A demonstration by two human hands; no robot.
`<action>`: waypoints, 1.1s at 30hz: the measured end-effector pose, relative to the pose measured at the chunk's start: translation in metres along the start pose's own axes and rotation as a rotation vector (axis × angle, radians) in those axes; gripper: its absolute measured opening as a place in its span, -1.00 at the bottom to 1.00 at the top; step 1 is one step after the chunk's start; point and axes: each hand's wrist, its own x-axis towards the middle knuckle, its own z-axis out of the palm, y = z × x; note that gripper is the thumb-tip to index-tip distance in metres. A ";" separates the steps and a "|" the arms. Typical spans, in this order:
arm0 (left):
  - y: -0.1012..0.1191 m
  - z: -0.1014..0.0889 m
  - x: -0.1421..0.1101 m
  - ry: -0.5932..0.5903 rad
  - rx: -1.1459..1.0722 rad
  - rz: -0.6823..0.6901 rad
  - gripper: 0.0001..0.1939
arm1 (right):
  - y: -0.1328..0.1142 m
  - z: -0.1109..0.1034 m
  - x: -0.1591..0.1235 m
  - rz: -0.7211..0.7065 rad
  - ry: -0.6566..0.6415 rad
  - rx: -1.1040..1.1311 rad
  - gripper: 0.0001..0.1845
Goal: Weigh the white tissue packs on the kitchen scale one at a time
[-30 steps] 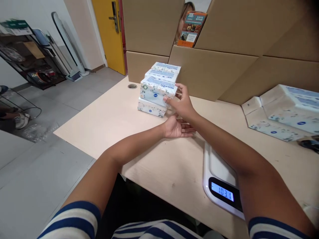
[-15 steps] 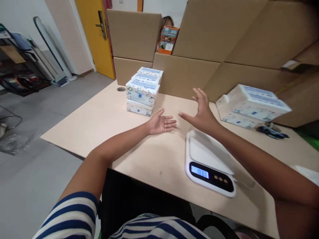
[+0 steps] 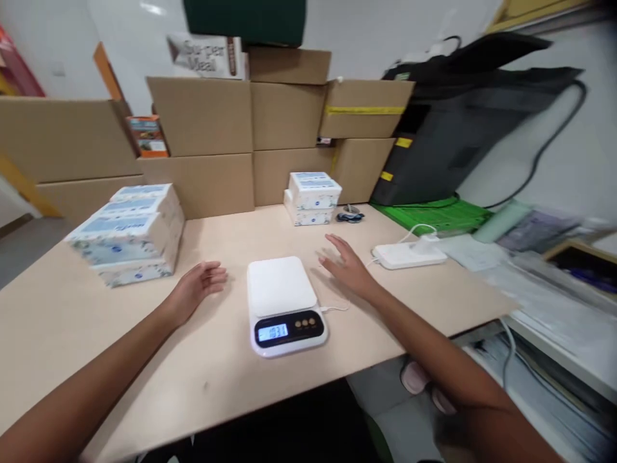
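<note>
A white digital kitchen scale [image 3: 280, 286] stands on the table in front of me, its display lit and its plate bare. To its left is my left hand [image 3: 196, 290], empty, the fingers loosely bent and apart from the thumb. My right hand [image 3: 351, 269] hovers right of the scale with fingers stretched, holding nothing. Neither hand touches the scale. Just beyond my left hand sits a group of stacked white tissue packs [image 3: 128, 238]. A smaller stack of tissue packs [image 3: 314, 199] stands farther back, beyond the scale.
Cardboard boxes [image 3: 202, 119] form a wall along the table's back. A roll of tape [image 3: 351, 213] lies by the rear stack. A white power strip [image 3: 409, 254] sits to the right, in front of a green crate [image 3: 434, 215] and a large black printer [image 3: 463, 122].
My view has swung to the right, bringing the printer and power strip into sight. My hands have moved apart and now flank the scale, both still empty.
</note>
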 end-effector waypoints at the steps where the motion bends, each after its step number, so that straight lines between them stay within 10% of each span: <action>1: -0.001 -0.001 -0.001 0.023 0.047 0.033 -0.59 | 0.000 -0.001 -0.003 -0.051 0.057 0.058 -0.29; 6: 0.024 0.010 0.010 -0.047 0.779 0.305 -0.44 | -0.014 0.002 -0.023 -0.464 0.224 0.124 -0.70; 8: 0.053 0.036 0.034 -0.089 1.004 0.528 -0.51 | -0.017 0.010 -0.026 -0.702 0.289 0.127 -0.52; 14: 0.146 0.211 0.148 -0.300 1.448 0.793 -0.30 | -0.008 0.020 -0.008 -0.727 0.415 0.078 -0.25; 19: 0.146 0.316 0.215 -0.225 1.719 0.665 0.29 | 0.007 0.021 0.005 -0.705 0.470 0.032 -0.29; 33: 0.128 0.304 0.234 -0.210 1.640 0.429 0.62 | 0.016 0.033 0.005 -0.492 0.359 0.152 -0.34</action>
